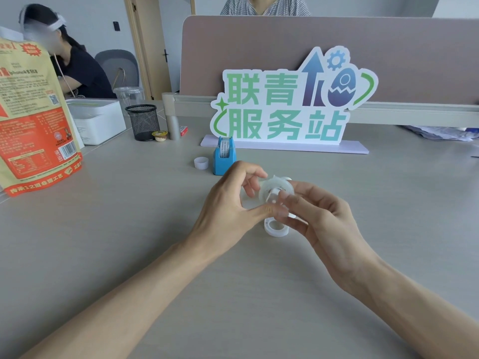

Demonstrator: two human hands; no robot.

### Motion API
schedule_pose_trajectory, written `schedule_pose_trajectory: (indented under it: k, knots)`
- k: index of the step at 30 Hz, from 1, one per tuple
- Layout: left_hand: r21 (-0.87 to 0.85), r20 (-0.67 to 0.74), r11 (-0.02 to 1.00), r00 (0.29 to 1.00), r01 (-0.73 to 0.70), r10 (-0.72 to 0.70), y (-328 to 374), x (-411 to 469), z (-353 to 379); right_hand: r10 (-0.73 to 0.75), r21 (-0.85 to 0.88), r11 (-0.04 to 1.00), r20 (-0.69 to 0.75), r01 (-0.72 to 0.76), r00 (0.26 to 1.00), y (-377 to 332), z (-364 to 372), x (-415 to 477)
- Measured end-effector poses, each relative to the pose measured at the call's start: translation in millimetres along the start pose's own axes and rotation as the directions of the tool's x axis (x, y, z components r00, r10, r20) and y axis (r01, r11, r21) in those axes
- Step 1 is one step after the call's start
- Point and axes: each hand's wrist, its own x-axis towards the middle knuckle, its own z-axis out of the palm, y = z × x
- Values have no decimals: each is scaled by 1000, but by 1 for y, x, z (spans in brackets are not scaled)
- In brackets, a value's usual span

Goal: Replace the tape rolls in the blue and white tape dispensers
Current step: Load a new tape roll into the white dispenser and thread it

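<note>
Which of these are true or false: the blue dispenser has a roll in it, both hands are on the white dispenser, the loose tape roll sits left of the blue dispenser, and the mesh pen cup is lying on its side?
1. The blue dispenser holds a tape roll. True.
2. The left hand and right hand both hold the white dispenser. True.
3. The loose tape roll lies left of the blue dispenser. False: it lies on the table under the hands, nearer the person; the thing left of the dispenser is a small white ring.
4. The mesh pen cup lies on its side. False: it stands upright.
</note>
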Motion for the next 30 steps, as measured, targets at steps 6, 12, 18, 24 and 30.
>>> schedule_pose_trajectory:
  k: [6,12,18,24,30]
  knots:
    - [-17,79,999,996,44,-42,1,0,-1,-10,16,1000,-36,11,999,-1,0,0]
    - [-102,175,983,975,153,-134,2,3,-1,-57,4,998,-41,57,998,0,-2,1]
    - [-175,186,963,968,204,-171,-2,4,-1,-44,-5,999,-32,44,999,0,-2,2]
    - [-275,188,936,967,220,-172,1,4,0,-52,-56,997,-27,50,998,-1,-4,4]
    - [-284,158,939,976,193,-152,4,4,-1,-66,-44,997,-13,66,998,-1,-6,5]
